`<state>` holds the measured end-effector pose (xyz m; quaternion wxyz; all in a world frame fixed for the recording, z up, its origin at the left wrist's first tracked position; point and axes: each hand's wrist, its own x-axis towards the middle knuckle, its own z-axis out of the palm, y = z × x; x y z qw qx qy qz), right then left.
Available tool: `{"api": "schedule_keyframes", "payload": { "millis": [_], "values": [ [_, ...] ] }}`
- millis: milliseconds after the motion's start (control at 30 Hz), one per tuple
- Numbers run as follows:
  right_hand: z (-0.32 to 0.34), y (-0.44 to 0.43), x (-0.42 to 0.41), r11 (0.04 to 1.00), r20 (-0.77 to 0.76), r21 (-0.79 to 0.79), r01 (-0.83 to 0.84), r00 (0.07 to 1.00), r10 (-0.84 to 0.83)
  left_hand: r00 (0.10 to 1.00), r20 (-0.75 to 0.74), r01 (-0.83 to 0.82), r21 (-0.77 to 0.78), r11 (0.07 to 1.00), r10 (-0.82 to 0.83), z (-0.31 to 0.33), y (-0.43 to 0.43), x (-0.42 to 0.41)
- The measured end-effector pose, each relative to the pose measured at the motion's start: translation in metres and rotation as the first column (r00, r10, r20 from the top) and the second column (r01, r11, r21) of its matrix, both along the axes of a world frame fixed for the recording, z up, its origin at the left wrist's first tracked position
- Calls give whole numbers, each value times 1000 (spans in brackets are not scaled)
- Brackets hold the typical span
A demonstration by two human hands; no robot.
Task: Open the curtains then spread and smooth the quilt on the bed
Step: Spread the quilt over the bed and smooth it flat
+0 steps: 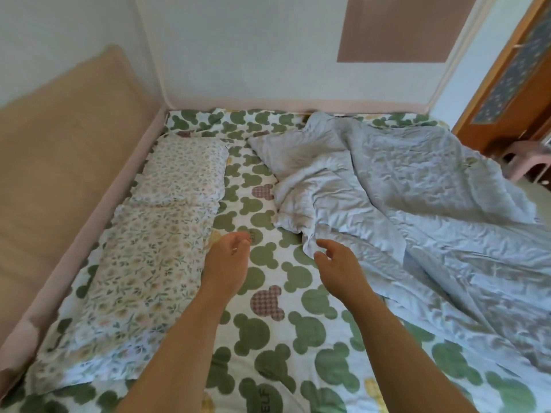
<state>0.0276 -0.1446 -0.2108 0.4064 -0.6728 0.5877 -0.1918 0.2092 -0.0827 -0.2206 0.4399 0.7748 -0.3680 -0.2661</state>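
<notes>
A pale blue quilt (402, 186) lies crumpled over the right half of the bed, bunched in folds near the middle. The bed sheet (268, 332) is white with green mouse-head shapes. My left hand (228, 257) hovers over the sheet beside the pillows, fingers loosely curled and holding nothing. My right hand (337, 263) is stretched toward the quilt's near crumpled edge, fingers apart, just short of the fabric or barely touching it. No curtains are in view.
Two floral pillows (185, 171) (140, 281) lie along the left side against a padded beige headboard (59, 150). A white wall runs behind the bed. A wooden door (512, 84) and a pink stool (524, 162) stand at the far right.
</notes>
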Motion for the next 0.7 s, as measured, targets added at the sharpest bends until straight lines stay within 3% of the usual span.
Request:
{"api": "schedule_keyframes", "payload": {
  "millis": [300, 467, 700],
  "values": [
    [-32, -54, 18, 998, -25, 46, 45, 999, -43, 998, -36, 50, 53, 997, -48, -30, -58, 24],
    [-63, -93, 34, 995, -43, 88, 42, 998, -38, 998, -1, 64, 74, 995, -64, -55, -99, 42],
    [-117, -141, 62, 988, -76, 145, 53, 996, -42, 969, 116, 194, 186, 963, -218, -111, -160, 72]
  ]
}}
